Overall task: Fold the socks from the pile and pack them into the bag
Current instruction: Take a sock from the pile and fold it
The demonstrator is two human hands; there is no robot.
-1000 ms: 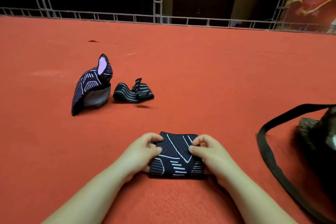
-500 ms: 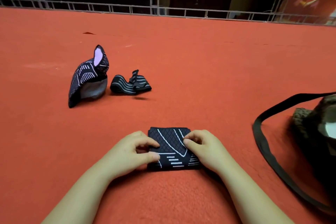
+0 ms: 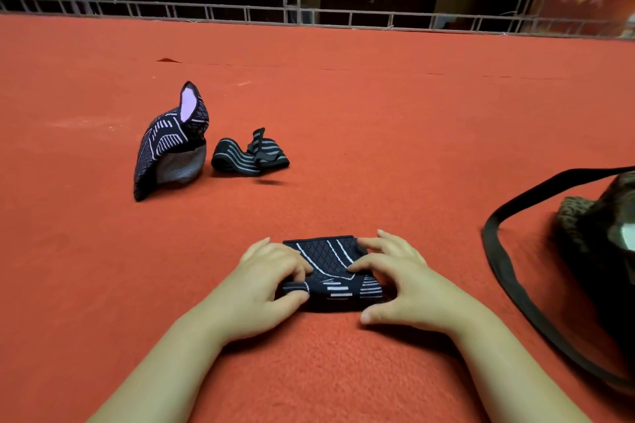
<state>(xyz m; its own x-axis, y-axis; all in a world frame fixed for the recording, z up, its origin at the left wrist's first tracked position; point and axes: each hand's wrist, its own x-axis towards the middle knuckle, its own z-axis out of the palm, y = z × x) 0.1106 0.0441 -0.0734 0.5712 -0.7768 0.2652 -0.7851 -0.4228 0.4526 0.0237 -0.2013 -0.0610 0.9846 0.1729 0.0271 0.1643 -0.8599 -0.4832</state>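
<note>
A folded black sock (image 3: pixel 331 263) with white lines lies flat on the red carpet in front of me. My left hand (image 3: pixel 261 288) holds its left edge, fingers curled on top and thumb against the near corner. My right hand (image 3: pixel 405 285) rests on its right side, fingers spread and fairly straight, thumb down on the carpet. Farther back left lie the other socks: a black patterned one (image 3: pixel 165 151) standing up with a lilac lining, and a crumpled grey-striped one (image 3: pixel 247 158) beside it. The dark bag (image 3: pixel 604 233) sits at the right edge, partly out of frame.
The bag's black strap (image 3: pixel 505 282) loops across the red carpet (image 3: pixel 378 134) to the right of my right hand. A metal truss rail (image 3: pixel 309 15) runs along the carpet's far edge, with darkness behind it.
My right hand's fingers have uncurled and spread flat over the sock. My left hand has shifted toward the sock's near left corner. The sock stays in the same spot.
</note>
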